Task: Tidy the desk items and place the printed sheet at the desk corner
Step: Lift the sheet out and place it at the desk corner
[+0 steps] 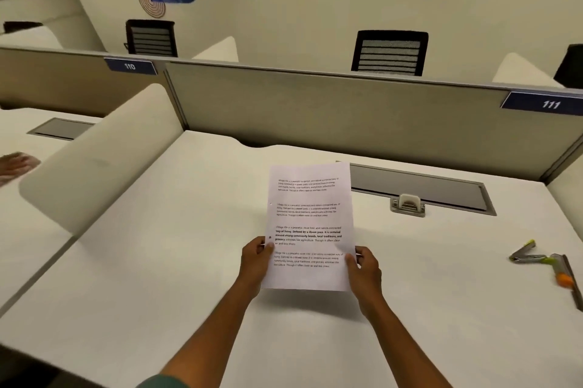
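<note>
One printed sheet (308, 226) is being held up above the tabletop (157, 277), its long axis running away from the person, top edge pointing toward the grey partition (315, 100) and its printed side facing the camera (four blocks of text are showing, one partly in bold). The left hand (257, 256) is pinching the sheet's left edge near the bottom, thumb on the front and fingers curled behind; the right hand (362, 264) is gripping the right edge at about the same height, thumb likewise on the front. The sheet is casting a shadow on the tabletop just below its lower edge.

Behind the sheet, one grey cable tray (419, 187) is sitting sunk into the tabletop, its lid lying flat and a latch (408, 204) at its near rim; what is inside cannot be told. Well to the right, one stapler (525, 253) is lying open, and beside it a ruler (571, 280) and an orange-tipped marker (560, 272) are lying together near the edge.
</note>
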Tool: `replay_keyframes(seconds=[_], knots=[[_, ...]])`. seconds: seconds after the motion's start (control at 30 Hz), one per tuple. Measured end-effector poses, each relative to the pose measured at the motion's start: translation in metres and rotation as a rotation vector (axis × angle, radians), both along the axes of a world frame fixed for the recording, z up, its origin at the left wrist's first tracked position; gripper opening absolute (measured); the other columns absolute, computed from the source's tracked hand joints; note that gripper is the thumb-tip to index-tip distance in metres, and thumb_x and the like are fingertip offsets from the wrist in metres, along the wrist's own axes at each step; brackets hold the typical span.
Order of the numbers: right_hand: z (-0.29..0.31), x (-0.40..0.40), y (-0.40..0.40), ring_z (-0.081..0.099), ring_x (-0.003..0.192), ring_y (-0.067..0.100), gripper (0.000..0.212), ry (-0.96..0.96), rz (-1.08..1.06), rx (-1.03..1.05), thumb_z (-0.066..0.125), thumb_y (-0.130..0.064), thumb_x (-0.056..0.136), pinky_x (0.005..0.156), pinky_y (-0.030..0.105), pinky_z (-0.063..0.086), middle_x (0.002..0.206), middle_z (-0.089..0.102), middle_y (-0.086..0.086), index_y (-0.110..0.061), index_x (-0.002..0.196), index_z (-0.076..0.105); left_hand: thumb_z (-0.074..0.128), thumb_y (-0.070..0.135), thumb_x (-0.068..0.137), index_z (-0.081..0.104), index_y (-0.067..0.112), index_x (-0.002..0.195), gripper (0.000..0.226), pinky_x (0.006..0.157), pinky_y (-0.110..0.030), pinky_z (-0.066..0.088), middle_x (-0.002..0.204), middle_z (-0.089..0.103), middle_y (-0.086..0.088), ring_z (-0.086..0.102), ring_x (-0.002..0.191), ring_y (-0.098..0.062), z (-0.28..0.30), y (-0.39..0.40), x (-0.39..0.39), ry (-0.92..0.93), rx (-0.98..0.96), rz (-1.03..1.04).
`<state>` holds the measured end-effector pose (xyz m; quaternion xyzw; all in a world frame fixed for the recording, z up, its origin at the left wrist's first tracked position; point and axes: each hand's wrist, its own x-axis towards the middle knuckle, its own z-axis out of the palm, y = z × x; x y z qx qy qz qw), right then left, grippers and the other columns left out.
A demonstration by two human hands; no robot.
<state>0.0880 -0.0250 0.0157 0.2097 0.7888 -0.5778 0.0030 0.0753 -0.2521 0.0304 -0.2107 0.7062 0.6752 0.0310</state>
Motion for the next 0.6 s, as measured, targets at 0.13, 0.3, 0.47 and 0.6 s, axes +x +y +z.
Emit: replay_keyframes(seconds=[0.13,0.3,0.47,0.6], knots=[[-0.005,-0.005,-0.013,0.06,0.104,0.027,0.022,-0.029,-0.06,0.017,0.052,-0.017,0.098,0.094,0.043,0.052,0.118,0.064,0.008,-0.014,0.12,0.056,0.052,0.01,0.098,0.065,0.002,0.108,0.018,0.094,-0.048,0.054,0.11,0.071,-0.014,0.067,0.103,-0.033,-0.006,-0.016,-0.012,-0.01,0.086,-0.077],[-0.007,-0.01,-0.046,0.059,0.104,0.026,0.025,-0.062,-0.174,-0.017,0.052,-0.015,0.099,0.087,0.035,0.05,0.12,0.063,0.008,-0.012,0.123,0.056,0.06,0.006,0.093,0.064,0.01,0.116,0.023,0.08,-0.032,0.058,0.111,0.073,-0.008,0.071,0.095,-0.022,-0.012,-0.058,-0.033,-0.041,0.182,-0.28],[-0.012,-0.025,-0.094,0.06,0.105,0.028,0.026,-0.09,-0.244,-0.018,0.052,-0.016,0.098,0.085,0.034,0.049,0.122,0.062,0.01,-0.012,0.124,0.055,0.055,-0.004,0.092,0.06,0.024,0.123,0.042,0.084,-0.038,0.056,0.11,0.074,-0.005,0.071,0.1,-0.022,-0.019,-0.116,-0.06,-0.074,0.194,-0.52],[-0.016,-0.044,-0.14,0.058,0.109,0.029,0.029,-0.117,-0.279,0.002,0.052,-0.017,0.098,0.093,0.038,0.048,0.125,0.061,0.011,-0.011,0.126,0.055,0.054,-0.005,0.09,0.054,0.024,0.133,0.052,0.061,-0.021,0.044,0.076,0.067,0.005,0.06,0.071,-0.013,-0.026,-0.161,-0.08,-0.078,0.016,-0.484]])
